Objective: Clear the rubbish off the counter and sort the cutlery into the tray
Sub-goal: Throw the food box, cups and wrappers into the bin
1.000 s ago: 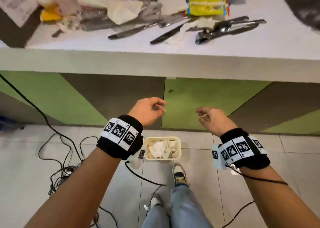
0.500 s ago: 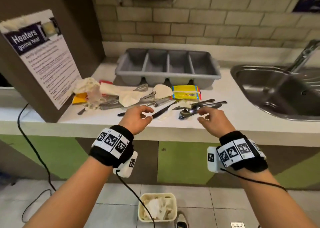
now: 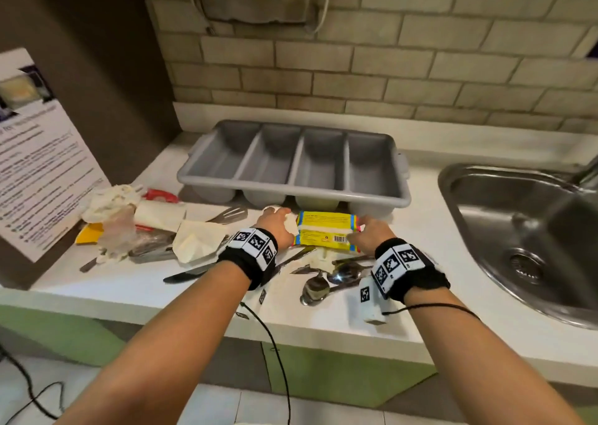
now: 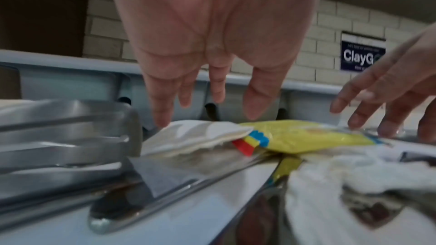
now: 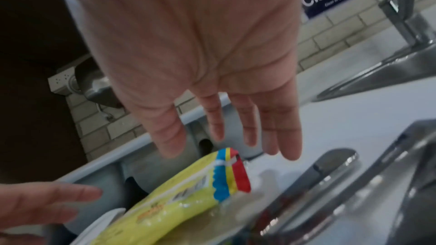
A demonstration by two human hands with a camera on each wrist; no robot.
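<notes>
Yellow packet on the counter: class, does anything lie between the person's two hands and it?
Nothing visible. The left hand reaches over a white napkin overlapping the yellow packet at its left end; the right hand hangs open above its striped right end, fingers apart from it.

tray [image 3: 293, 162]: plain grey
packet [image 3: 326, 235]: yellow, with red, yellow and blue stripes at each end
napkin [image 3: 195, 242]: cream
counter [image 3: 417, 204]: white
wall [image 3: 388, 65]: beige brick pattern
my bands [image 3: 254, 243]: black, with black-and-white square codes
spoons [image 3: 318, 287]: shiny silver
cupboard [image 3: 339, 373]: green and brown
sign [image 4: 362, 54]: dark blue, white letters
wrapper [image 3: 160, 195]: red
</notes>
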